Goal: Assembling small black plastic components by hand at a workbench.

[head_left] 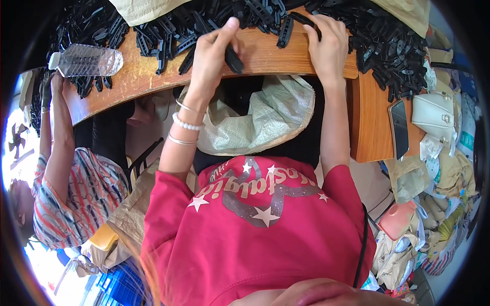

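Observation:
At the table's front edge, my left hand point(213, 57) is closed with the thumb pointing up, and a black plastic piece point(234, 63) sticks out below its fingers. My right hand point(327, 48) rests at the tabletop to the right, its thumb and fingers curled round a long, narrow black plastic piece point(301, 19). Another slotted black strip point(285, 33) lies just left of that hand. Many similar black parts point(173, 33) are heaped behind my hands. An open pale woven sack point(240, 133) lies across my lap, under the table edge.
A clear bottle point(89, 60) lies on its side at the left, near a co-worker's arm point(60, 117). More black parts point(393, 56) pile up at the right. A phone point(399, 128) and a white handbag point(434, 115) sit at the table's right end.

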Action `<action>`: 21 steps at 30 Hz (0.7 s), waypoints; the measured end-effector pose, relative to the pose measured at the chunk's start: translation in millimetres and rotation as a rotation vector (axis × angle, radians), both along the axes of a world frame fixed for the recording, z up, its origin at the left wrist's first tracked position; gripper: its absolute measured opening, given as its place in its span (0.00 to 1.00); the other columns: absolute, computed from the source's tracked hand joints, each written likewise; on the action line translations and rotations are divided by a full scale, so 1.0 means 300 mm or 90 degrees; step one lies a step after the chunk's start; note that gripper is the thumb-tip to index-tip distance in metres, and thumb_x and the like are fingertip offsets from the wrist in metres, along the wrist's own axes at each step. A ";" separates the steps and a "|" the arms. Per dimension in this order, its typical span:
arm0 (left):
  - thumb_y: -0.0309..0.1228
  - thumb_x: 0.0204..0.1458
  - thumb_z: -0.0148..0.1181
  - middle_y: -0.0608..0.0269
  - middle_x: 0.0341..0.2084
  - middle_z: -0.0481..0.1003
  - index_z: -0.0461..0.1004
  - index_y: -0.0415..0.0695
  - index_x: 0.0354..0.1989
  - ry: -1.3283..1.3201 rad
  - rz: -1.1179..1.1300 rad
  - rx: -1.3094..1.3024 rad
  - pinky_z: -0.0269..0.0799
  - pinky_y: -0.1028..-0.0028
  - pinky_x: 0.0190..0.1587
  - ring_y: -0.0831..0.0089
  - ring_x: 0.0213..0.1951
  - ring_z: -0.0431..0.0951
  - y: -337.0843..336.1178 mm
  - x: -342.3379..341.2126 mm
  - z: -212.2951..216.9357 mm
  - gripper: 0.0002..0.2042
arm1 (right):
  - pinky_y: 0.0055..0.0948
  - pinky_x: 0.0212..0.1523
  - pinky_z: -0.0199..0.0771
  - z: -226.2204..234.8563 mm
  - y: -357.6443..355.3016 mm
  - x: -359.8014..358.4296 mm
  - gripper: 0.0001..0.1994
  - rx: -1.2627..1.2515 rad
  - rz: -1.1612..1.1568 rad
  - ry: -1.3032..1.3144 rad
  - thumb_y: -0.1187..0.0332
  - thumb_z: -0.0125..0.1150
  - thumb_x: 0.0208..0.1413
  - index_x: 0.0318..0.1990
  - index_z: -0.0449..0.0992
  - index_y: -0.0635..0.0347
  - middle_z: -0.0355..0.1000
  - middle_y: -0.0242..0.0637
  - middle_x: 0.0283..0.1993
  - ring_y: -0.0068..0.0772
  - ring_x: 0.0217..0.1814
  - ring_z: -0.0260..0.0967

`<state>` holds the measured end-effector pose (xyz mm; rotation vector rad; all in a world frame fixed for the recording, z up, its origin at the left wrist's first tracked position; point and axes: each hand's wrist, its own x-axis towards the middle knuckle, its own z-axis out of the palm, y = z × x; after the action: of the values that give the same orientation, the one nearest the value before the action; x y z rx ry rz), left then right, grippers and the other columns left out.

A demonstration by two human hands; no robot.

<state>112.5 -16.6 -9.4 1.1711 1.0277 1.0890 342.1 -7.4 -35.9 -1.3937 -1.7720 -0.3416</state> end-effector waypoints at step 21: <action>0.26 0.54 0.59 0.63 0.24 0.75 0.74 0.36 0.42 0.365 0.087 0.354 0.64 0.80 0.22 0.83 0.22 0.71 -0.033 0.084 -0.056 0.10 | 0.29 0.50 0.74 -0.010 -0.119 -0.090 0.06 -0.207 0.464 0.906 0.79 0.56 0.55 0.39 0.68 0.65 0.74 0.49 0.41 0.33 0.42 0.74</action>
<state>137.6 -26.6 -26.2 1.9621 1.2934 1.2183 315.1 -42.9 -39.0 -0.6644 -0.9340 1.1096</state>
